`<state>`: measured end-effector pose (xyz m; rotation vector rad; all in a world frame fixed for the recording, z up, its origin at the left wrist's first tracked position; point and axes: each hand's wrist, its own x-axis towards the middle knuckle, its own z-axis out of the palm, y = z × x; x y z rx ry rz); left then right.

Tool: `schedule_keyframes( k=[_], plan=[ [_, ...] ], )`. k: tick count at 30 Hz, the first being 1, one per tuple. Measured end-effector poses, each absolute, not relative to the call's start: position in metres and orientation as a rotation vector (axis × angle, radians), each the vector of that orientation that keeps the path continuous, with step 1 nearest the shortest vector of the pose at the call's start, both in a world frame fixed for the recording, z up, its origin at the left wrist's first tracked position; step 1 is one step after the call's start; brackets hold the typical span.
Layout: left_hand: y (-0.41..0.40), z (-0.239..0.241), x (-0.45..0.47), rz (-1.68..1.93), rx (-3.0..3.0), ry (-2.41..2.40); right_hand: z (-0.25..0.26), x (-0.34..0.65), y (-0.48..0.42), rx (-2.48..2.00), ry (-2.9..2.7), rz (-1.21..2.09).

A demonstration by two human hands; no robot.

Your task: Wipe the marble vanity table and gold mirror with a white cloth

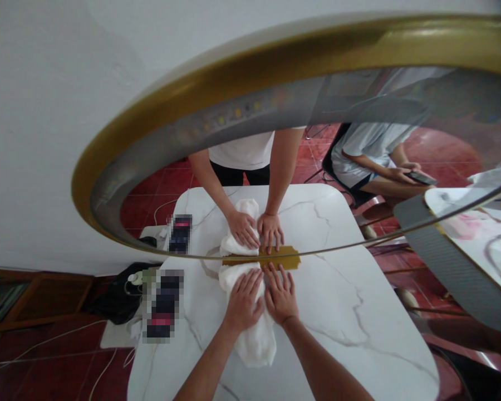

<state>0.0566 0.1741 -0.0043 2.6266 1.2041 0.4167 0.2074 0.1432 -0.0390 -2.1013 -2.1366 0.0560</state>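
A large mirror with a gold frame point(217, 92) and a gold base point(292, 262) stands on the white marbled table point(342, 312). My left hand point(245, 301) lies on a crumpled white cloth point(256, 348), its fingers stretched flat over the cloth's far part. To the right of it, my right hand point(281, 294) rests palm down with fingers spread, the fingertips at the near edge of the gold base. Part of the cloth stretches back toward me between my forearms. Both hands and the cloth appear again as reflections in the mirror glass point(309, 217).
A blurred-out dark device point(165, 303) lies on the table's left side. Beyond that edge are a black bag point(114, 295), cables and a wooden cabinet point(45, 301). Another table point(484, 250) stands at the right. The mirror reflects a seated person point(371, 150) holding a phone.
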Motion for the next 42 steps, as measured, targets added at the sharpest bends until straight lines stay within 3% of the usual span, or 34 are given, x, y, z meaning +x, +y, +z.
schedule_keyframes(
  k=[6, 22, 33, 42],
  plan=[
    [0.179, -0.008, 0.034, 0.472, 2.566, 1.467, -0.035, 0.207, 0.143, -2.1, -2.125, 0.072],
    [0.181, 0.0, 0.044, 0.33, 2.597, 1.22, -0.04, 0.207, 0.143, -2.097, -2.128, 0.051],
    [0.178, -0.009, 0.009, 0.413, 2.518, 1.497, -0.035, 0.206, 0.143, -2.108, -2.12, 0.051],
    [0.173, -0.003, 0.039, 0.346, 2.601, 1.197, -0.038, 0.207, 0.143, -2.101, -2.133, 0.053]
  ],
)
